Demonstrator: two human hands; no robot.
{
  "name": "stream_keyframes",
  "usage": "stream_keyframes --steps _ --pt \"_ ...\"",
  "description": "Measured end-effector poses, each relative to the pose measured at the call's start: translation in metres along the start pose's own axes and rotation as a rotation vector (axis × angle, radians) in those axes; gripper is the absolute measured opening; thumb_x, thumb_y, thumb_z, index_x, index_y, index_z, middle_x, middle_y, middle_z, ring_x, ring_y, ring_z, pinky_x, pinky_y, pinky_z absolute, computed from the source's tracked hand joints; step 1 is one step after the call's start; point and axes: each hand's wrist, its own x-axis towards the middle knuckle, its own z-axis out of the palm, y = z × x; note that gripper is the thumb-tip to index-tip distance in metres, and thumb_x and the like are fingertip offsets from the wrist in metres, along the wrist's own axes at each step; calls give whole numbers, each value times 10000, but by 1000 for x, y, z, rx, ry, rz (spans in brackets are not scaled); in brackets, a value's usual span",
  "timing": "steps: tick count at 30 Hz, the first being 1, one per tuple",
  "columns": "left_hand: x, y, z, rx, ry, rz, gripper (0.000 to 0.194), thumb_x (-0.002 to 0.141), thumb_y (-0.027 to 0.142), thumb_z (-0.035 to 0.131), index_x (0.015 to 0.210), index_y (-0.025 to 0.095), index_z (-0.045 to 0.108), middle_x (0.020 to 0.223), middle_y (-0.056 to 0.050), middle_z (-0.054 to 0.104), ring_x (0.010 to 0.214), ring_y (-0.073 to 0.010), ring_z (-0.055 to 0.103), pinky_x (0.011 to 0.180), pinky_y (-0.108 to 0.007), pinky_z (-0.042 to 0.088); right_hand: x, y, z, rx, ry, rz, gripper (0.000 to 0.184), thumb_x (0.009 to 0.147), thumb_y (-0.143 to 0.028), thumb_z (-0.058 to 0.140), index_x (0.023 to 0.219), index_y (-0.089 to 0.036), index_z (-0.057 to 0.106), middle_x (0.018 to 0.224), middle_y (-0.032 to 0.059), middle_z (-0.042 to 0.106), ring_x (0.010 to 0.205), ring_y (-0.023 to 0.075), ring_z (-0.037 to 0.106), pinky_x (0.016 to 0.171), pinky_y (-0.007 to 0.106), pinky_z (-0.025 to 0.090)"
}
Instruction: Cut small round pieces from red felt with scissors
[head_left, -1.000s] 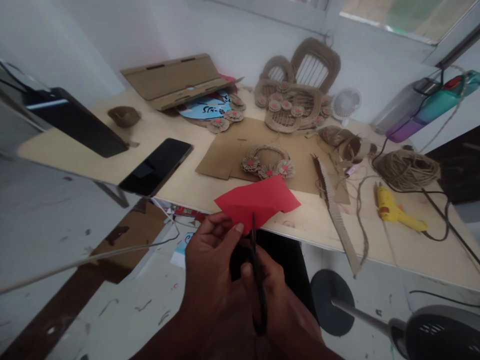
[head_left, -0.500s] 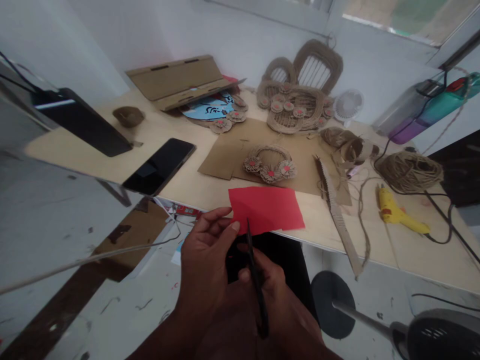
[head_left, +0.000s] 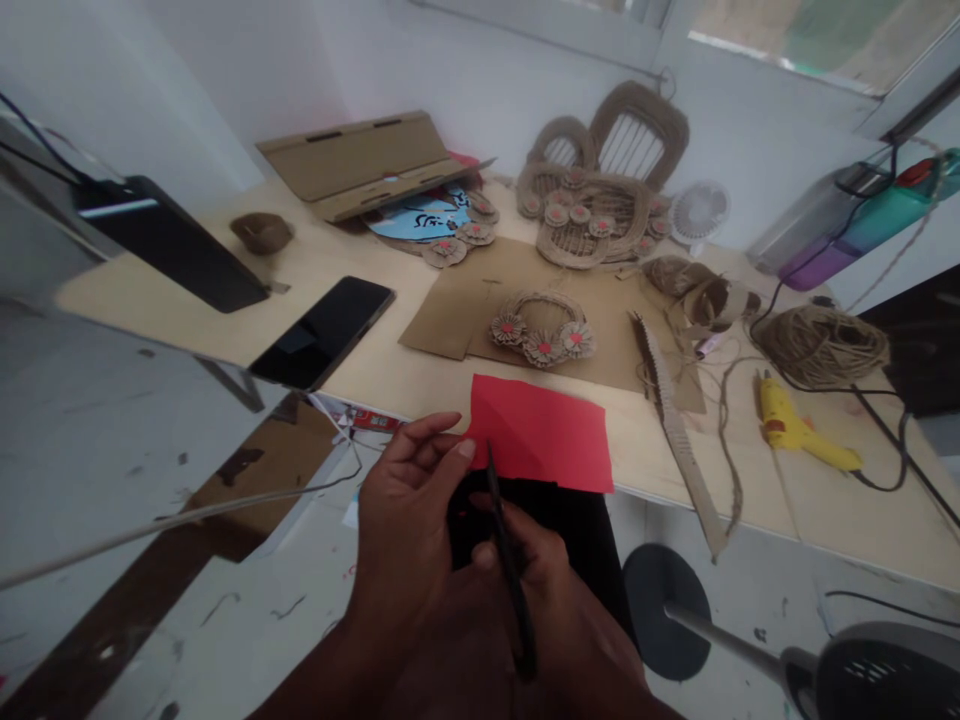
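My left hand [head_left: 409, 520] pinches the left corner of a red paper sheet [head_left: 544, 432] held over the table's front edge. My right hand [head_left: 551, 600] grips black scissors [head_left: 506, 560], whose blades point up and meet the lower edge of the red sheet. Both hands are close together in front of my body, below the wooden table [head_left: 825, 500].
A black phone [head_left: 322, 332] and a dark tablet [head_left: 172, 255] lie at the left. Flat cardboard [head_left: 457, 310], a twine wreath with paper flowers [head_left: 541, 330], twine baskets [head_left: 592, 215], a yellow glue gun [head_left: 795, 432], a twine coil [head_left: 821, 345] and a cardboard strip [head_left: 675, 430] cover the table.
The red sheet has turned in my left hand from a tilted diamond to a flat rectangle, and has shifted right. The scissor blades stay at its lower edge.
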Motion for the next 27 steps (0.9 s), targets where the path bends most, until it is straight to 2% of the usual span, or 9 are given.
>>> stream_keyframes --steps 5,10,15,23,27 --pt "-5 -6 -7 -20 -58 -47 298 695 289 749 957 228 620 825 2 710 722 -147 654 632 -235 504 0 4 -2 -1 -2 13 421 802 -484 682 1129 -220 714 913 29 750 892 245 689 759 284 544" --pt "-5 -13 -14 40 -88 -68 212 685 284 751 833 216 615 695 31 653 621 -116 602 620 -232 480 0 0 -1 4 -39 19 422 812 -446 694 1174 -230 692 1004 30 744 946 238 680 828 285 526" --pt "-2 -14 -13 55 -102 -91 171 689 279 740 737 202 596 638 33 619 594 -116 579 586 -225 463 1 6 0 68 -40 1 449 801 -480 694 1180 -239 692 959 28 747 910 240 686 810 299 529" --pt "0 -11 -15 -53 -117 -189 165 683 251 731 720 193 581 640 24 635 587 -121 594 563 -214 468 3 10 -2 40 -63 13 447 795 -448 710 1184 -229 690 961 30 741 912 237 679 838 305 515" --pt "1 -9 -14 -76 -124 -205 158 690 233 725 725 199 574 638 31 641 572 -108 587 553 -199 473 3 8 -4 8 -63 27 455 791 -471 701 1164 -210 701 919 37 742 886 251 681 784 305 523"
